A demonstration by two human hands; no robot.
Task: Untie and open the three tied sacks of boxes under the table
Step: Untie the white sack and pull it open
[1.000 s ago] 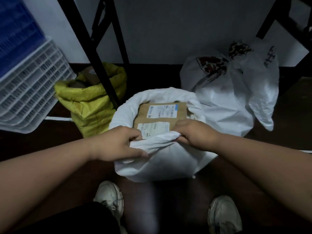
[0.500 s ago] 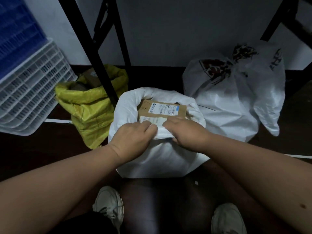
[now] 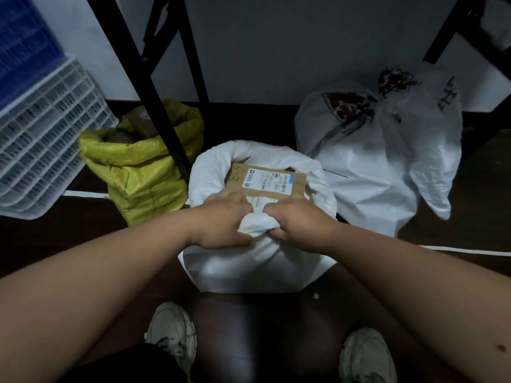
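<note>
A white sack stands on the dark floor in the middle, its mouth open and its rim rolled down. A cardboard box with a shipping label shows inside. My left hand and my right hand both grip the near rim of this sack, close together, bunching the fabric between them. To the left stands a yellow sack with its mouth open and boxes showing. To the right a white plastic sack is still knotted at the top.
Black table legs slant down between the yellow and white sacks. White and blue plastic crates stack at the left. A pale wall runs behind. My two white shoes stand on the floor below the sack.
My hands have come together on the near rim of the white sack and rolled it lower. More of the labelled box now shows.
</note>
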